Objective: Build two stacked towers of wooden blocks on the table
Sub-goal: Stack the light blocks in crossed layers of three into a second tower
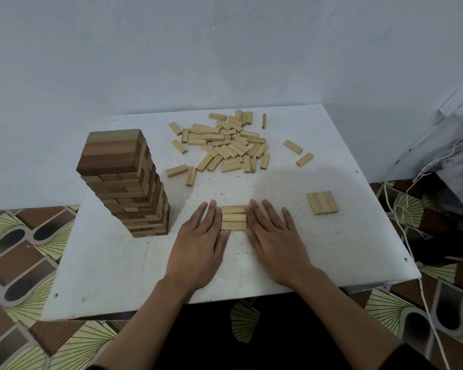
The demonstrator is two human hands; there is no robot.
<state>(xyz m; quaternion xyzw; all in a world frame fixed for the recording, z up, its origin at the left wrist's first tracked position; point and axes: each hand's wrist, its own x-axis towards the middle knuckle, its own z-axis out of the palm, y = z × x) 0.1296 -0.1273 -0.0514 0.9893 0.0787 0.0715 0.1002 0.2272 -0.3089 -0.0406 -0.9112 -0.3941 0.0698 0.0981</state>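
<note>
One tower (126, 182) stands; our flat left hand (201, 244) and right hand (273, 241) square the second's first layer (233, 218) — loose blocks (225, 145) remain.

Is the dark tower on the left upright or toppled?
Upright: the dark tower stands on its base on the table, layers intact up to a flat top. Its slight lean looks like wide-angle distortion.
</note>
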